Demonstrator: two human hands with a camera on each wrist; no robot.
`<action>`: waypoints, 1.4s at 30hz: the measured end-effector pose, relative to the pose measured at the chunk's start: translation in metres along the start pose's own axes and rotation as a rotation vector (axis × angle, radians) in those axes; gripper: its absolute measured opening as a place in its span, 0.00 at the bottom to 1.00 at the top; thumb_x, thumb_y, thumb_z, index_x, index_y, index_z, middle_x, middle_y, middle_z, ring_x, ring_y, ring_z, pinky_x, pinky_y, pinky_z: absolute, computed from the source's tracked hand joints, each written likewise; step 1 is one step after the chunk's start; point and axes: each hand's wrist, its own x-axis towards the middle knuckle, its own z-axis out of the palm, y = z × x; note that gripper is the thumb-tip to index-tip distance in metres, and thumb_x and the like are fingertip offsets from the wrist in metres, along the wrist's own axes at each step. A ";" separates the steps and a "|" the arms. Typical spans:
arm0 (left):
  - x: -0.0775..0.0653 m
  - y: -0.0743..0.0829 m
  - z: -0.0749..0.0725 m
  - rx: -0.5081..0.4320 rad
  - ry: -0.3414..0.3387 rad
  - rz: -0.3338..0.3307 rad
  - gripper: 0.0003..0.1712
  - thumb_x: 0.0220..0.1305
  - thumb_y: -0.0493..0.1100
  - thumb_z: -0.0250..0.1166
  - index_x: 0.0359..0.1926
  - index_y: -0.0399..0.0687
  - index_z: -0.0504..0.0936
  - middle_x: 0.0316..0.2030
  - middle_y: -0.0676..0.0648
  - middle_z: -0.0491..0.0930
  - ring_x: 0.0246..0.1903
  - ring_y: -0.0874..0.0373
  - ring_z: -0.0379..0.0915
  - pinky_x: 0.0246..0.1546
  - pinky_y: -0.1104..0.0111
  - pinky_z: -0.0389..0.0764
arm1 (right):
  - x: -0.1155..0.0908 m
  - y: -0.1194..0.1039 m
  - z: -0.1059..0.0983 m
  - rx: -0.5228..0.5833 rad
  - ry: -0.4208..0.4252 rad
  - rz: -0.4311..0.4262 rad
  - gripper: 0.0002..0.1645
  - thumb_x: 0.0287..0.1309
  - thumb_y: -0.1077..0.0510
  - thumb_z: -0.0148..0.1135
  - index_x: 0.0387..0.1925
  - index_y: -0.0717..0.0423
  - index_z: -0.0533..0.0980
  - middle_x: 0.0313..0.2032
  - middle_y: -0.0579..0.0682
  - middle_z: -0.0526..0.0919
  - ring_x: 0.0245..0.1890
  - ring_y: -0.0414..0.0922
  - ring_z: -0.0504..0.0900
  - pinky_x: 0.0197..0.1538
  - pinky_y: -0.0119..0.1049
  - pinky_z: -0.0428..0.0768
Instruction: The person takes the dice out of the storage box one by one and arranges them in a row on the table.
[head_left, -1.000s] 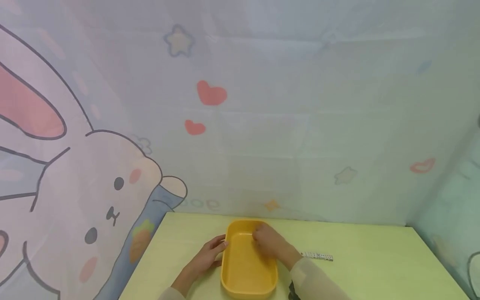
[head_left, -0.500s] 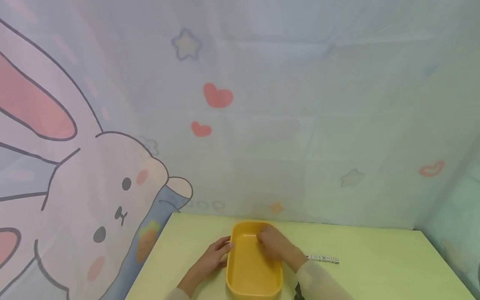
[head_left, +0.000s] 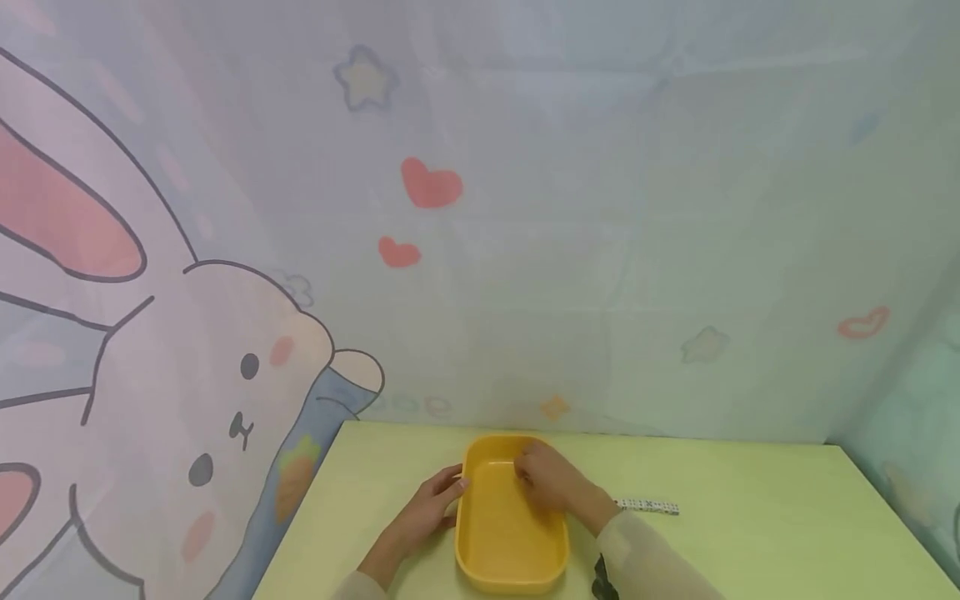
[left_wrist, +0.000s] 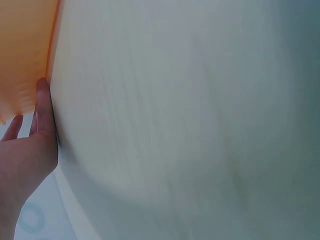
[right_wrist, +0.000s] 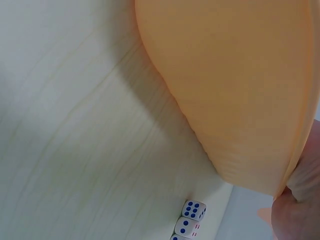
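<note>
A yellow rectangular tray (head_left: 512, 575) with raised walls stands on the table. My left hand (head_left: 429, 510) lies along its left wall, fingers fairly straight and touching the side; the left wrist view shows the fingertips against the orange-looking wall. My right hand (head_left: 551, 475) reaches over the right rim, fingers bent down inside the tray near its far end. What those fingers hold, if anything, is hidden. To the right of the tray, a row of white dice (head_left: 649, 506) sits end to end; the closest dice (right_wrist: 194, 210) show blue and red pips in the right wrist view.
The pale yellow-green table (head_left: 750, 517) runs back to a cloth backdrop (head_left: 585, 250) printed with a rabbit, hearts and stars. A second cloth (head_left: 922, 433) closes off the right side. A small dark object (head_left: 604, 579) shows beneath the right sleeve.
The head view has shifted slightly. Both hands keep nearly the same places at the tray, and the dice row stays put.
</note>
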 end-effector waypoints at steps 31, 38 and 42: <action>0.007 -0.003 -0.005 -0.001 0.008 -0.018 0.34 0.77 0.54 0.52 0.75 0.44 0.59 0.72 0.39 0.61 0.67 0.44 0.63 0.56 0.54 0.78 | -0.131 0.086 -0.106 0.312 -0.026 0.343 0.09 0.62 0.60 0.67 0.35 0.40 0.78 0.34 0.36 0.81 0.38 0.36 0.79 0.42 0.39 0.82; 0.009 -0.002 -0.007 -0.014 -0.013 -0.012 0.36 0.76 0.56 0.53 0.76 0.43 0.56 0.72 0.38 0.59 0.66 0.44 0.64 0.57 0.55 0.77 | -0.182 0.113 -0.103 0.270 -0.062 0.370 0.06 0.58 0.65 0.68 0.34 0.51 0.81 0.33 0.42 0.82 0.36 0.40 0.81 0.40 0.39 0.82; 0.006 -0.004 -0.008 -0.024 -0.008 -0.016 0.35 0.77 0.53 0.52 0.76 0.42 0.56 0.72 0.37 0.59 0.66 0.44 0.64 0.57 0.55 0.78 | -0.193 0.119 -0.093 0.248 -0.089 0.383 0.07 0.56 0.66 0.69 0.32 0.50 0.81 0.32 0.40 0.82 0.35 0.38 0.81 0.39 0.36 0.82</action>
